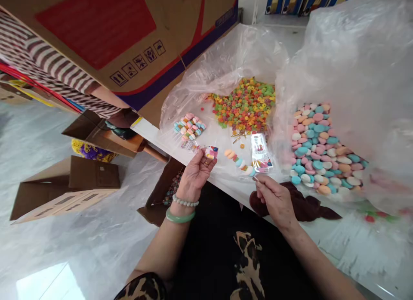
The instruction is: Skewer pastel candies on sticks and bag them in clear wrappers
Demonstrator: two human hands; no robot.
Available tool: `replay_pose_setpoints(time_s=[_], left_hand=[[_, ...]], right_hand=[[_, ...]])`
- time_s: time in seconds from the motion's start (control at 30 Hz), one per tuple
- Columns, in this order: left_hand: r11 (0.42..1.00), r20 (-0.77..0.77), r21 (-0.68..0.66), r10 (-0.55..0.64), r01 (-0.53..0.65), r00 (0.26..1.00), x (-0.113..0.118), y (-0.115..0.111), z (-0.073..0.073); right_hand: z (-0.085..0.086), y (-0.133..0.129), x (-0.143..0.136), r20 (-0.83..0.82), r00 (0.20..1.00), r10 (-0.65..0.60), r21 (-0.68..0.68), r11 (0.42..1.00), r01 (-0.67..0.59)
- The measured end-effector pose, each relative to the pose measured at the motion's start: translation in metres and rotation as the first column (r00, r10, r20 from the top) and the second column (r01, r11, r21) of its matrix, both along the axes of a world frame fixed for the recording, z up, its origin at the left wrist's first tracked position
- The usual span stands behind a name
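My left hand (199,171) pinches a small printed label card (212,152) between thumb and fingers, over the table's near edge. My right hand (274,199) has its thumb and finger closed on a thin pale end at the tip of a row of pastel candies (239,162). Whether a stick or a string runs through that row, I cannot tell. Just right of the row lie shiny printed cards (260,151). Beyond my left hand sits a small cluster of pastel candies (189,127). Thin gold-coloured ties (239,135) lie near the cards.
Clear plastic sheeting holds a heap of small fruit-coloured rings (247,103) and a pile of pastel candies (318,149). A dark brown cloth (298,203) lies beside my right hand. A big carton (106,37) stands at left, near another person's striped sleeve (61,63). Open boxes (93,173) sit on the floor.
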State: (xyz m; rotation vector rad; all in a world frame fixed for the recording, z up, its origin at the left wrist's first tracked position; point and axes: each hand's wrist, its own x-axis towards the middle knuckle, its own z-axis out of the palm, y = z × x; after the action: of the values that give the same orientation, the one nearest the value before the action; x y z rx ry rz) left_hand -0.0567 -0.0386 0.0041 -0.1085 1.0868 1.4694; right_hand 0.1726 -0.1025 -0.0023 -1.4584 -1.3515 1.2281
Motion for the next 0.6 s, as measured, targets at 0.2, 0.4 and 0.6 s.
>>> replay_pose_setpoints(time_s=[0.2,0.4,0.6], left_hand=[[0.998,0.101,-0.026,0.065,-0.063,0.993,-0.002,0.0,0.005],[0.999,0.129,0.008,0.051,-0.053,0.99,0.001,-0.008,0.009],[0.979,0.05,0.201,0.032,-0.041,0.998,-0.002,-0.012,-0.007]], right_hand=[[-0.001,-0.018,-0.007,0.152,0.988,0.022,0.127,0.991,-0.041],[-0.002,-0.012,-0.014,0.311,0.95,-0.002,0.246,0.966,-0.078],[-0.014,-0.016,-0.013,0.498,0.856,-0.134,0.548,0.815,-0.191]])
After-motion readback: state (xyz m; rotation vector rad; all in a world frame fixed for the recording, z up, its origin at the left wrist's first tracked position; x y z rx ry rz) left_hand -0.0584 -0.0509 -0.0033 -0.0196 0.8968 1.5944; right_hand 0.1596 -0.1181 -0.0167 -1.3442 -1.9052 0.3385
